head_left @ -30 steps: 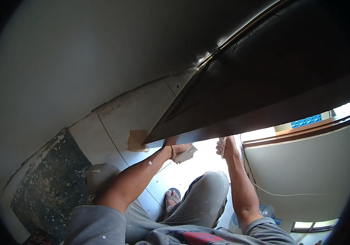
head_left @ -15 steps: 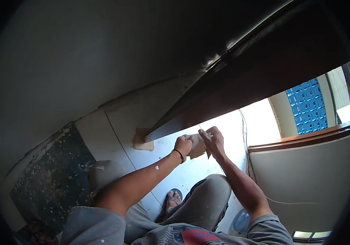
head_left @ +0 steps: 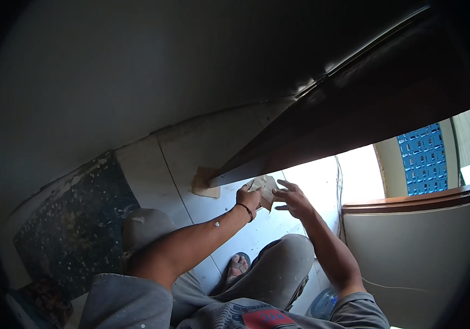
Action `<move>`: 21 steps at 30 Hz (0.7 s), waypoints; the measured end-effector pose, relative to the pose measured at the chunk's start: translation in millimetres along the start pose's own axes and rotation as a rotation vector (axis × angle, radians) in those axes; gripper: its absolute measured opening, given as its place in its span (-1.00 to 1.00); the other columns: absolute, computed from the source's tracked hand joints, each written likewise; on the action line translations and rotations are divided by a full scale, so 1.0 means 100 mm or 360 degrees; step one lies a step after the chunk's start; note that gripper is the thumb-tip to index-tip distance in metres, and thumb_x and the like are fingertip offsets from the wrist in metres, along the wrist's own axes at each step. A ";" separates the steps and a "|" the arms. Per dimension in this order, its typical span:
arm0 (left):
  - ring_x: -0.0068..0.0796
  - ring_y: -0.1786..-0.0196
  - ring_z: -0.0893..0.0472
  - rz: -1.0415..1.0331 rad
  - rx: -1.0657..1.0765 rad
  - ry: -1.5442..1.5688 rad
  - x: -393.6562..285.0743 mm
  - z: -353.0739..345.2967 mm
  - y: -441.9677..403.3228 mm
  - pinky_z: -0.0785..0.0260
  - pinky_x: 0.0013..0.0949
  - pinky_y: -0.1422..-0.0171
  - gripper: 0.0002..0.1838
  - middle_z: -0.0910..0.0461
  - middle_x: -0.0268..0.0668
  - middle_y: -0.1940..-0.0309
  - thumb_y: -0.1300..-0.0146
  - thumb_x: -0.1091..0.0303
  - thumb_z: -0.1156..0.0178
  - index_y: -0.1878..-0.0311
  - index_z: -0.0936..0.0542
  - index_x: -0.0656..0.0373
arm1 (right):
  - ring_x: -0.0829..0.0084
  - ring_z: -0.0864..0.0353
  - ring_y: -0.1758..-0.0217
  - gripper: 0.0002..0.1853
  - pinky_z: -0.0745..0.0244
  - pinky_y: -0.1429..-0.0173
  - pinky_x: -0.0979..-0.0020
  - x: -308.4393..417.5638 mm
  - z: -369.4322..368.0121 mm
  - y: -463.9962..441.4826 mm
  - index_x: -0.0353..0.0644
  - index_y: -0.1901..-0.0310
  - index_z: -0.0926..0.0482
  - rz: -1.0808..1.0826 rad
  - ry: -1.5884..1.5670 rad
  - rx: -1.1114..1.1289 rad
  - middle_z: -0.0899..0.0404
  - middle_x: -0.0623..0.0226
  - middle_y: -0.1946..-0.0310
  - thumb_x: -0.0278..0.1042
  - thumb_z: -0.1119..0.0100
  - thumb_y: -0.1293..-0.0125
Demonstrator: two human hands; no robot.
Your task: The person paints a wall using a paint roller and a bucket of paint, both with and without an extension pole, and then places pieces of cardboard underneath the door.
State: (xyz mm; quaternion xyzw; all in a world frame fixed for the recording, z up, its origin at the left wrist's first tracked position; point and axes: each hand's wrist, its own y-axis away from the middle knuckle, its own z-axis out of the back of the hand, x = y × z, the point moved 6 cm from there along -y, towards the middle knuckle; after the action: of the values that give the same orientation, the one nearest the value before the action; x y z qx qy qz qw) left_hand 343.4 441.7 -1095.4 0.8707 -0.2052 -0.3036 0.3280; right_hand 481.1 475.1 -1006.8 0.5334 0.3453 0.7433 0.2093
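My left hand [head_left: 249, 198] grips a torn, creased tan piece of cardboard [head_left: 266, 187] by its left side. Just to the right of it, my right hand [head_left: 295, 200] has its fingers spread. Whether a fingertip touches the cardboard's right edge I cannot tell. Beyond both hands stands a dark brown door [head_left: 300, 134], its near lower corner resting over a flat tan cardboard sheet [head_left: 206, 189] on the floor.
Pale floor tiles [head_left: 177, 164] lie under me, with a paint-spattered dark sheet [head_left: 76, 225] to the left. At right are a wooden sill [head_left: 405, 202], a thin cable [head_left: 339, 181] and a clear plastic bottle [head_left: 324, 301]. My sandaled foot [head_left: 238, 264] is below the hands.
My right hand has let go of the cardboard and spread its fingers. The cardboard has turned and shows a paler, creased face. The view has shifted slightly.
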 end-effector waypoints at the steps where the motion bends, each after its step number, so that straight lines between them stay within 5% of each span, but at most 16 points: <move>1: -0.31 -0.05 -0.74 0.0008 -0.0074 -0.0077 0.05 0.07 -0.02 -0.70 -0.24 -0.06 -0.59 -0.65 -0.19 -0.12 -0.45 0.51 -0.25 -0.33 -0.52 0.19 | -0.14 -0.53 -0.37 -0.25 -0.53 -0.38 -0.16 -0.12 -0.08 -0.06 -0.38 -0.55 -0.20 -0.0079 -0.0225 0.0178 -0.45 -0.30 -0.33 -0.33 -0.34 -0.46; 4: -0.26 -0.04 -0.74 -0.0127 -0.0208 -0.0197 0.25 0.38 -0.22 -0.70 -0.22 -0.04 -0.60 -0.65 -0.15 -0.12 -0.42 0.43 -0.31 -0.28 -0.54 0.25 | -0.03 -0.68 -0.20 -0.34 -0.66 -0.25 -0.08 -0.34 -0.28 -0.32 -0.37 -0.50 -0.26 -0.0189 -0.0258 0.0419 -0.57 -0.15 -0.18 -0.39 -0.30 -0.47; 6: 0.00 -0.22 -0.63 0.0159 -0.0890 -0.1135 -0.13 0.42 0.54 -0.57 -0.05 -0.24 -0.05 -0.53 0.07 -0.25 -0.08 0.06 -0.63 -0.37 -0.33 0.38 | 0.02 -0.74 -0.07 -0.44 -0.75 -0.12 -0.02 -0.42 -0.43 -0.44 -0.36 -0.42 -0.34 -0.0237 -0.0160 0.0340 -0.65 -0.09 -0.06 -0.42 -0.27 -0.48; 8: 0.09 -0.39 -0.46 0.0399 -0.1159 -0.1590 -0.26 0.47 1.12 -0.45 0.05 -0.34 0.14 -0.33 0.19 -0.40 0.03 -0.07 -0.67 -0.42 -0.17 0.31 | 0.07 -0.78 0.02 -0.56 -0.82 0.00 0.08 -0.66 -0.53 -0.66 -0.38 -0.28 -0.48 -0.0198 -0.0017 0.0378 -0.68 -0.03 0.01 -0.40 -0.31 -0.46; 10: 0.21 -0.51 -0.23 -0.0584 -0.1005 -0.1775 -0.63 0.26 1.42 -0.24 0.12 -0.52 0.24 -0.12 0.17 -0.49 0.09 0.05 -0.72 -0.50 -0.09 0.33 | 0.09 -0.79 0.04 -0.60 -0.82 0.03 0.10 -0.86 -0.67 -0.88 -0.39 -0.22 -0.50 0.0172 0.0226 0.0588 -0.68 0.00 0.04 -0.40 -0.30 -0.45; 12: 0.22 -0.54 -0.19 -0.1966 -0.0694 -0.1954 -1.21 -0.05 1.61 -0.10 0.25 -0.58 0.33 -0.15 0.16 -0.47 0.14 0.09 -0.73 -0.57 -0.03 0.32 | 0.11 -0.78 0.07 -0.65 -0.82 0.04 0.11 -0.91 -0.88 -0.96 -0.39 -0.16 -0.52 0.0686 0.0541 0.0738 -0.67 0.05 0.09 -0.40 -0.28 -0.45; 13: 0.22 -0.54 -0.18 -0.2081 -0.0667 -0.2059 -1.44 -0.12 1.64 -0.03 0.28 -0.61 0.37 -0.15 0.14 -0.47 0.17 0.10 -0.74 -0.59 -0.01 0.29 | 0.12 -0.78 0.08 -0.67 -0.82 0.04 0.12 -1.00 -0.98 -1.03 -0.40 -0.13 -0.52 0.0675 0.0488 0.0776 -0.67 0.07 0.12 -0.40 -0.27 -0.44; 15: 0.19 -0.54 -0.19 -0.2174 -0.0576 -0.2214 -1.72 -0.18 1.71 0.04 0.33 -0.62 0.41 -0.16 0.11 -0.47 0.22 0.09 -0.75 -0.62 -0.01 0.25 | 0.11 -0.77 0.09 -0.62 -0.79 0.06 0.08 -1.33 -1.20 -1.25 -0.39 -0.13 -0.50 0.0042 -0.0240 0.0731 -0.65 0.07 0.09 -0.35 -0.30 -0.41; 21: -0.01 -0.47 -0.40 -0.1838 -0.0267 -0.2489 -2.00 -0.24 1.60 0.05 0.28 -0.67 0.43 -0.39 0.01 -0.42 0.30 -0.01 -0.76 -0.62 -0.08 0.21 | 0.00 -0.77 0.00 -0.59 -0.83 0.07 0.00 -1.27 -1.47 -1.33 -0.50 -0.23 -0.43 -0.0122 -0.0151 0.0639 -0.62 -0.04 -0.03 -0.40 -0.21 -0.49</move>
State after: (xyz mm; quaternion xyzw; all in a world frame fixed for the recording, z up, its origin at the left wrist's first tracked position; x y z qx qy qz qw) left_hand 187.8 451.6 -890.3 0.3638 0.1156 -0.9234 -0.0390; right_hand 379.5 435.9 -1215.4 0.5852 0.4963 0.6252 0.1429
